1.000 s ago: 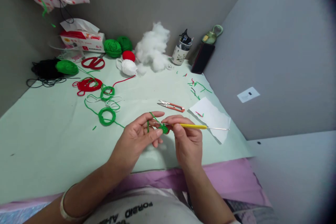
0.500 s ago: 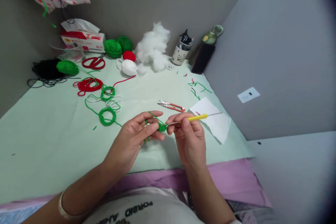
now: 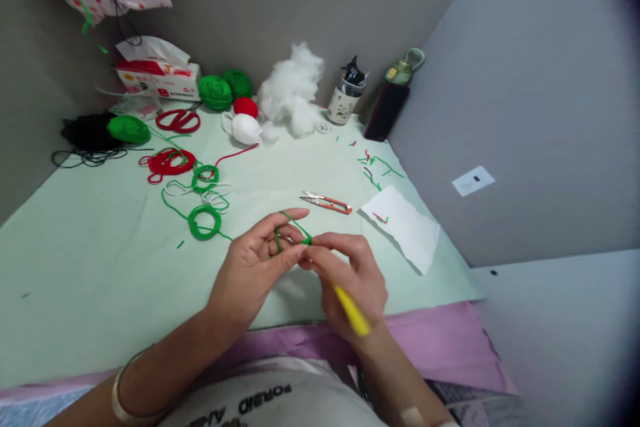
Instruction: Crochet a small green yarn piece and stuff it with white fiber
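My left hand point(image 3: 255, 263) is raised over the pale green table point(image 3: 100, 267) with green yarn point(image 3: 293, 221) looped over its index finger, thumb and fingers pinched on a small green crochet piece point(image 3: 306, 240). My right hand point(image 3: 353, 280) is closed round a yellow-handled crochet hook point(image 3: 351, 310). The handle slants down toward my body and its tip meets the green piece. The yarn trails left to a green coil point(image 3: 203, 221).
Orange thread snips point(image 3: 327, 202) and a white paper point(image 3: 405, 227) lie just beyond my hands. Farther back are red scissors point(image 3: 177, 120), green, red and white yarn balls, white stuffing point(image 3: 293, 90), a tissue box point(image 3: 157, 77), a jar point(image 3: 345, 101) and a bottle point(image 3: 393, 103).
My right hand has turned the hook, so the yellow handle swung from pointing right over the paper to pointing down toward me. The left hand stays pinched on the green piece.
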Tool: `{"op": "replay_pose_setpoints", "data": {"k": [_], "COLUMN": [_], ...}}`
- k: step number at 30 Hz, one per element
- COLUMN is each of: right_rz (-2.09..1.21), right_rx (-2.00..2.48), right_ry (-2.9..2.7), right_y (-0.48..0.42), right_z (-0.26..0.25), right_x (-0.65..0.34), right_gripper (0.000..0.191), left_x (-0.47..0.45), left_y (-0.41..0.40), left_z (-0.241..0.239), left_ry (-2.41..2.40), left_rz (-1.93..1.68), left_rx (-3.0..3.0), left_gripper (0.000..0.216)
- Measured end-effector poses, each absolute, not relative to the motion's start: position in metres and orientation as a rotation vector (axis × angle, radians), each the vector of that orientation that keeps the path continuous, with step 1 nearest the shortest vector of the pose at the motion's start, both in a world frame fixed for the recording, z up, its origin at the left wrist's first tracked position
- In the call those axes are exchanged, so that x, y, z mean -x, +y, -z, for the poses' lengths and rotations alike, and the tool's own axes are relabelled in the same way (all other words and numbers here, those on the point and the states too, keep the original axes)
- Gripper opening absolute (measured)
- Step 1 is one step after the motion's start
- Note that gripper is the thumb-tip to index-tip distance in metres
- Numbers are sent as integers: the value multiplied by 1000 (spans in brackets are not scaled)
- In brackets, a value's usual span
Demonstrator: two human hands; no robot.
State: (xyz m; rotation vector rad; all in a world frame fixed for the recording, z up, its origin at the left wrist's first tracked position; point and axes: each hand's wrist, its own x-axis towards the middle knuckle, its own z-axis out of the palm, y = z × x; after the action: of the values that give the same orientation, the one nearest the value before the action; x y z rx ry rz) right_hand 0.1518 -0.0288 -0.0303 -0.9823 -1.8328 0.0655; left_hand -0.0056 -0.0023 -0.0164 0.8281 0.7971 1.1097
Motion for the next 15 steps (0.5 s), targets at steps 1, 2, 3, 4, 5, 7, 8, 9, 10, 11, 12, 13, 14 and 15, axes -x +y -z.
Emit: {"op": "replay_pose_setpoints", "data": {"k": [1, 2, 3, 4, 5, 7, 8, 9, 10, 11, 12, 13, 14, 15], "right_rz": [19, 57, 30, -51, -170, -442, -567, -660, -722, -750, -745, -711, -652, -577], "right_rx": [1005, 1012, 1006, 992, 972, 909, 867, 836, 814, 807, 815, 834, 860, 893], "right_ry": [-1867, -1872, -1843, -1773, -1677, -1451, -1365, -1307, -1286, -1293, -1312, -1337, -1373, -1430], "right_y": [-30, -30, -30, -29, -27, -21, -18, -15, -13, -12, -11, -12, -14, -17], "right_z": [32, 33, 33, 33, 31, 27, 25, 24, 23, 23, 23, 24, 25, 26], "right_x": [-151, -151, -151, -151, -151, -151, -151, -150, -149, -148, -146, -145, -144, -143], "right_gripper": [37, 39, 39, 36, 32, 26, 25, 23, 21, 20, 19, 20, 22, 25], "left_x": [6, 6, 7, 8, 9, 11, 12, 12, 11, 10, 9, 7, 6, 5], "left_y": [-2, -1, 0, 1, 2, 4, 5, 5, 5, 4, 3, 3, 2, 1], "left_z": [16, 16, 16, 15, 15, 13, 12, 11, 10, 9, 9, 9, 9, 10], "left_ry": [763, 730, 701, 678, 660, 649, 656, 667, 683, 703, 723, 742, 758, 769], "left_rz": [-1086, -1041, -992, -944, -917, -920, -938, -952, -965, -979, -995, -1012, -1030, -1044], "left_rx": [-771, -710, -650, -597, -558, -534, -547, -574, -611, -652, -690, -720, -737, -740], "left_gripper": [39, 41, 42, 41, 40, 38, 38, 37, 36, 36, 35, 35, 34, 35]}}
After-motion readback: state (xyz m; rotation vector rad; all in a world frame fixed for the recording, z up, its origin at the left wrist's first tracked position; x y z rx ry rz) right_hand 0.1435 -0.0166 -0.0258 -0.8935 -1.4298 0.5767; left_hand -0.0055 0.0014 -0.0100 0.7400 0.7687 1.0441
